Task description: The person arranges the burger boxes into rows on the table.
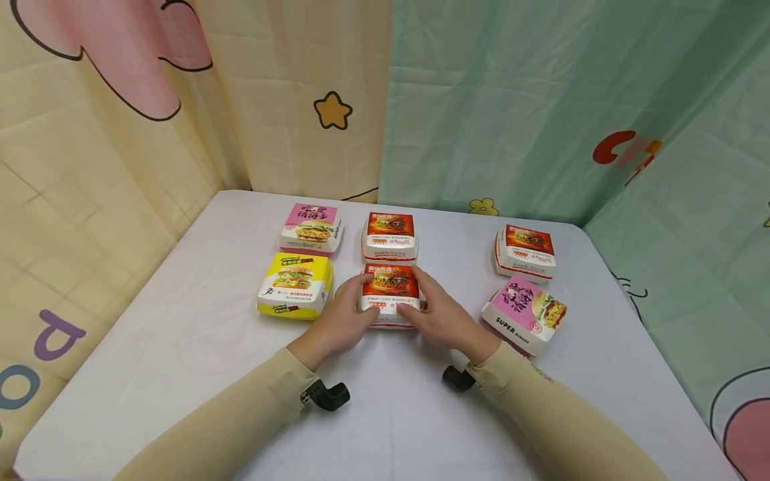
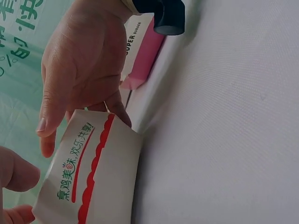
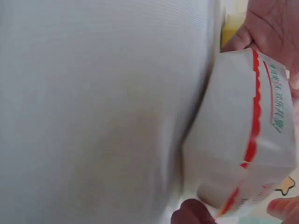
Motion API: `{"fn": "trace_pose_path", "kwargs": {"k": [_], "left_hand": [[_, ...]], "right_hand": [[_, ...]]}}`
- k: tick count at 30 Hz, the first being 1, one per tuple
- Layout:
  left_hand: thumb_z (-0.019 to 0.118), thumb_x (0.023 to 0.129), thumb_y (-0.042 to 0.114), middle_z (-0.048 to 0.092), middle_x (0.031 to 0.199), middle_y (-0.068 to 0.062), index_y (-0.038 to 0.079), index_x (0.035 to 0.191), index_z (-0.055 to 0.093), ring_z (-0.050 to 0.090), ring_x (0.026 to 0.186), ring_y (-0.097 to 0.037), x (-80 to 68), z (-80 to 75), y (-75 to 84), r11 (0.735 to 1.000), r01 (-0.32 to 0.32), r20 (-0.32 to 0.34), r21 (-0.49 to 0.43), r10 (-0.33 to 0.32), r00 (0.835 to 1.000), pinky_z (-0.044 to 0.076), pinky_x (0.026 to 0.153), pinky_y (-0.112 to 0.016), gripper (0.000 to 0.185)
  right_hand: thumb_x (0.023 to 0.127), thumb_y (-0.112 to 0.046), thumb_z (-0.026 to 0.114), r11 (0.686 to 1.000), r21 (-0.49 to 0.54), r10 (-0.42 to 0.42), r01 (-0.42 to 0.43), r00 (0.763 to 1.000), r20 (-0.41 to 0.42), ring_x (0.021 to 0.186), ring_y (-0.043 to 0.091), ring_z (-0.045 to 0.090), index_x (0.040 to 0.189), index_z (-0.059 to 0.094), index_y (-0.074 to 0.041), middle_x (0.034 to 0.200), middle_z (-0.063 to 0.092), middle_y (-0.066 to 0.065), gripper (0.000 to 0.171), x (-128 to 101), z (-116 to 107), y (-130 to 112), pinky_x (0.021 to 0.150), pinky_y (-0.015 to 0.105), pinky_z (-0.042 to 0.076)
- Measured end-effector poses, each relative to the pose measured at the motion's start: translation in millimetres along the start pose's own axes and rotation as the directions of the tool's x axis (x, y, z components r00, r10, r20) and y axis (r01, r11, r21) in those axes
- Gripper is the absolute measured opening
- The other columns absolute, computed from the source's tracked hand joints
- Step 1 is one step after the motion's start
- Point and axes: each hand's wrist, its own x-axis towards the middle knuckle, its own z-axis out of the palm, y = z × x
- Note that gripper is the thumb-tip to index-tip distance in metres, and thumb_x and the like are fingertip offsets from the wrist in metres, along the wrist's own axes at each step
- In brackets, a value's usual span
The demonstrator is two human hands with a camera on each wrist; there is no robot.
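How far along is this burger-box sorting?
Looks partway. Left of centre, three boxes sit in tidy rows: pink, yellow, red. Both hands, left and right, grip a second red box. Two boxes wait loosely at right.

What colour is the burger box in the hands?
Red on top, white sides; the burger box shows best in head view.
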Motion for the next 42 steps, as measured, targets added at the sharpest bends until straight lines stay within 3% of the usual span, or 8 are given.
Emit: {"fn": "trace_pose_path", "kwargs": {"k": [5,12,17,21,25,31,35,42], "left_hand": [[0.065,0.102,0.03,0.022,0.174,-0.009,0.019,0.163,0.033,0.027,0.16,-0.029,-8.2,-2.5,11.1,0.998,-0.038,-0.007,0.058,0.038,0.999,0.028,0.128,-0.059,0.069],[0.064,0.103,0.032,0.014,0.176,-0.001,0.026,0.164,0.03,0.032,0.156,-0.03,-31.3,2.9,50.3,0.983,-0.178,0.074,0.051,0.174,0.982,0.044,0.118,-0.06,0.07],[0.062,0.103,0.027,0.026,0.172,0.001,0.023,0.162,0.034,0.035,0.155,-0.023,-28.7,22.7,81.9,0.942,-0.336,0.125,0.008,0.332,0.935,0.048,0.117,-0.05,0.065],[0.06,0.104,0.029,0.026,0.174,0.0,0.022,0.164,0.033,0.031,0.159,-0.02,-16.0,46.6,102.3,0.925,-0.377,0.179,0.044,0.364,0.914,0.042,0.122,-0.05,0.066],[0.058,0.105,0.032,0.028,0.173,0.0,0.02,0.165,0.031,0.035,0.158,-0.021,-1.0,71.8,115.3,0.934,-0.354,0.253,0.056,0.33,0.91,0.04,0.123,-0.049,0.067],[0.06,0.104,0.032,0.033,0.171,-0.004,0.017,0.166,0.029,0.043,0.149,-0.018,26.6,107.0,114.3,0.971,-0.237,0.306,0.023,0.219,0.926,0.039,0.125,-0.044,0.071],[0.063,0.104,0.035,0.027,0.173,-0.008,0.02,0.168,0.025,0.047,0.143,-0.021,41.2,130.5,102.7,0.983,-0.163,0.308,0.089,0.128,0.943,0.038,0.125,-0.043,0.077],[0.057,0.107,0.04,0.01,0.177,-0.013,0.025,0.171,0.011,0.037,0.156,-0.032,48.4,149.6,92.5,0.983,-0.091,0.24,0.161,0.05,0.969,0.035,0.127,-0.045,0.081]], "right_hand": [[0.103,-0.046,0.064,0.998,-0.07,0.006,-0.009,0.999,-0.036,0.148,0.043,0.046,0.171,0.013,-0.02,0.177,0.009,0.017,0.089,-15,-19,-9,0.115,0.061,0.045],[0.103,-0.049,0.063,0.976,-0.196,0.06,-0.096,0.981,-0.183,0.163,0.043,0.012,0.169,0.023,-0.023,0.179,0.004,0.012,0.082,-47,-71,-14,0.122,0.073,0.026],[0.101,-0.047,0.063,0.909,-0.328,0.18,-0.258,0.951,-0.251,0.158,0.055,0.008,0.169,0.022,-0.015,0.177,0.001,0.022,0.085,-62,-117,17,0.11,0.081,0.034],[0.1,-0.051,0.063,0.826,-0.411,0.321,-0.384,0.922,-0.216,0.149,0.067,0.012,0.166,0.021,-0.002,0.17,0.002,0.038,0.092,-77,-143,56,0.099,0.084,0.039],[0.098,-0.059,0.063,0.799,-0.438,0.402,-0.413,0.907,-0.122,0.139,0.069,0.029,0.162,0.023,0.007,0.162,0.014,0.046,0.1,-93,-152,86,0.099,0.082,0.043],[0.1,-0.058,0.063,0.898,-0.333,0.302,-0.287,0.953,-0.01,0.139,0.057,0.042,0.163,0.023,0.007,0.16,0.031,0.039,0.099,-93,-139,101,0.106,0.072,0.046],[0.102,-0.05,0.065,0.942,-0.27,0.21,-0.197,0.978,0.019,0.143,0.054,0.043,0.166,0.025,-0.002,0.164,0.034,0.033,0.09,-86,-126,100,0.11,0.071,0.044],[0.096,-0.048,0.074,0.902,-0.359,0.216,-0.239,0.971,-0.103,0.129,0.049,0.056,0.16,0.041,-0.005,0.155,0.044,0.029,0.083,-81,-114,87,0.099,0.063,0.056]]}}
